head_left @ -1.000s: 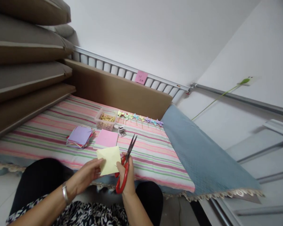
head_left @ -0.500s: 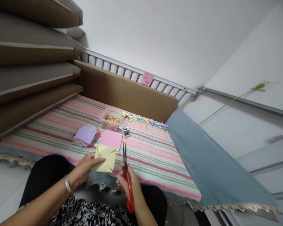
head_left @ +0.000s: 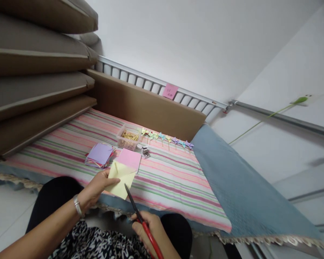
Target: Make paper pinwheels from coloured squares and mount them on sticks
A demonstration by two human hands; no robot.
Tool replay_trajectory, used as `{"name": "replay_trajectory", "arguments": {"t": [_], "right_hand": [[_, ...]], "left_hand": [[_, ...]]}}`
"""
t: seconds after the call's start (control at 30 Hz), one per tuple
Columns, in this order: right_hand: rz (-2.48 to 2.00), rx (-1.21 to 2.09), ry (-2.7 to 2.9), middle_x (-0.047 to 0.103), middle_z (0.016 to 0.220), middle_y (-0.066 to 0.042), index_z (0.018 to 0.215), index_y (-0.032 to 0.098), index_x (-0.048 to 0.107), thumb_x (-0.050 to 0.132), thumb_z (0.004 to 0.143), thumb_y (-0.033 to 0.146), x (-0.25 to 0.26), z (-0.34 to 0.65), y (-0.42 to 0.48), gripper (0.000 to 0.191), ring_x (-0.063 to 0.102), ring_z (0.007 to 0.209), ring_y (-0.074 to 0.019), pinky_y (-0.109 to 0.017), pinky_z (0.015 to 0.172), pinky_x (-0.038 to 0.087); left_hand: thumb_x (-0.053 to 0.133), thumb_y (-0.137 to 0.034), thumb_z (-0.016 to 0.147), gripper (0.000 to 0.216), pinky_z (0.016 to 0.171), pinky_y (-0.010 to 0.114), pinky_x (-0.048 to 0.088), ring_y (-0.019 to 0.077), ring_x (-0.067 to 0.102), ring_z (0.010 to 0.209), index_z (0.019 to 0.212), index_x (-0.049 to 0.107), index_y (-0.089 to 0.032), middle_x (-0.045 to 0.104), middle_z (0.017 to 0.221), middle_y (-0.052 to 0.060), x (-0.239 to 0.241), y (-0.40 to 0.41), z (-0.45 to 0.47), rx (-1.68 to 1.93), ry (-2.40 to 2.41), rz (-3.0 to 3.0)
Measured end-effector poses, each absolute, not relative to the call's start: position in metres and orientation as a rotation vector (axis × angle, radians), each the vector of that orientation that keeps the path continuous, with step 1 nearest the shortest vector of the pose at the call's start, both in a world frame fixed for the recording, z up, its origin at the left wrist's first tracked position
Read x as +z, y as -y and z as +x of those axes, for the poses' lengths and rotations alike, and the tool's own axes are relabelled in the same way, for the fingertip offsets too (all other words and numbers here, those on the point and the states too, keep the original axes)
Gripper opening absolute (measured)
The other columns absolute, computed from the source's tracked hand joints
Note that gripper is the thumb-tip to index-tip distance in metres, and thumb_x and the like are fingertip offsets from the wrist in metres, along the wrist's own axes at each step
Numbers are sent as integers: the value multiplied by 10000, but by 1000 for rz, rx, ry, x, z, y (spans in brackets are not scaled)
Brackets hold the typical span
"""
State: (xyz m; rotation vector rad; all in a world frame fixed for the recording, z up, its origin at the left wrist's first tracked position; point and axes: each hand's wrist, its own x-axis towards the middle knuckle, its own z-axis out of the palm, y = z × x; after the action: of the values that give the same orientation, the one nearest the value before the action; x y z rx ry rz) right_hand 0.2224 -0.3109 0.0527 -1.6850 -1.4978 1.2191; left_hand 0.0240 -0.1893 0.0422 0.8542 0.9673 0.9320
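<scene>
Between thumb and fingers, my left hand (head_left: 102, 185) pinches a square of pale yellow paper (head_left: 121, 178) by its left side. At least one slit from a corner shows in the paper. My right hand (head_left: 148, 228) grips a pair of scissors (head_left: 140, 217) with red handles and dark blades. The blade tips lie over the lower right part of the yellow paper; whether they touch it I cannot tell. Just beyond the paper, pink paper squares (head_left: 129, 158) lie on the striped cloth (head_left: 175, 180). A pile of coloured paper topped with purple (head_left: 100, 154) sits to their left.
A clear plastic box (head_left: 128, 138) holds thin yellowish sticks. Beside it is a small metallic item (head_left: 145, 151). Several paper pinwheels (head_left: 175, 140) stand in a row along the brown board (head_left: 151, 104). Stacked cushions (head_left: 40, 64) rise at the left.
The scissors have swung from pointing away to pointing left, their tips now over the yellow paper. The yellow paper has turned slightly in my left hand.
</scene>
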Motion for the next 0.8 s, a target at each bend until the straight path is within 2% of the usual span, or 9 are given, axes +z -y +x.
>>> {"name": "replay_trajectory", "arguments": {"t": [0.23, 0.5, 0.67, 0.8], "right_hand": [[-1733, 1260, 1519, 451, 505, 53, 879, 188, 679, 586, 765, 264, 67, 218, 314, 166, 403, 422, -83, -195, 430, 291], [-1686, 1288, 1486, 458, 498, 56, 862, 203, 691, 615, 753, 300, 60, 219, 314, 164, 396, 403, -78, -190, 412, 289], [-1646, 1249, 1398, 435, 448, 60, 810, 212, 706, 650, 722, 306, 56, 217, 314, 140, 370, 380, -84, -197, 394, 273], [-1614, 1269, 1379, 437, 446, 57, 820, 208, 713, 658, 718, 325, 55, 216, 314, 165, 371, 380, -85, -199, 392, 262]], "left_hand": [[810, -300, 512, 432, 542, 269, 476, 197, 648, 561, 871, 660, -112, 743, 707, 67, 48, 191, 25, 925, -979, 874], [795, -298, 544, 469, 549, 267, 473, 202, 660, 584, 958, 655, -128, 743, 738, 59, 44, 193, 30, 910, -973, 875], [805, -296, 526, 444, 527, 256, 461, 191, 649, 556, 914, 671, -127, 738, 713, 57, 44, 194, 30, 914, -980, 865], [807, -318, 524, 480, 559, 276, 476, 204, 660, 582, 949, 669, -140, 737, 725, 57, 44, 194, 30, 917, -988, 867]]}}
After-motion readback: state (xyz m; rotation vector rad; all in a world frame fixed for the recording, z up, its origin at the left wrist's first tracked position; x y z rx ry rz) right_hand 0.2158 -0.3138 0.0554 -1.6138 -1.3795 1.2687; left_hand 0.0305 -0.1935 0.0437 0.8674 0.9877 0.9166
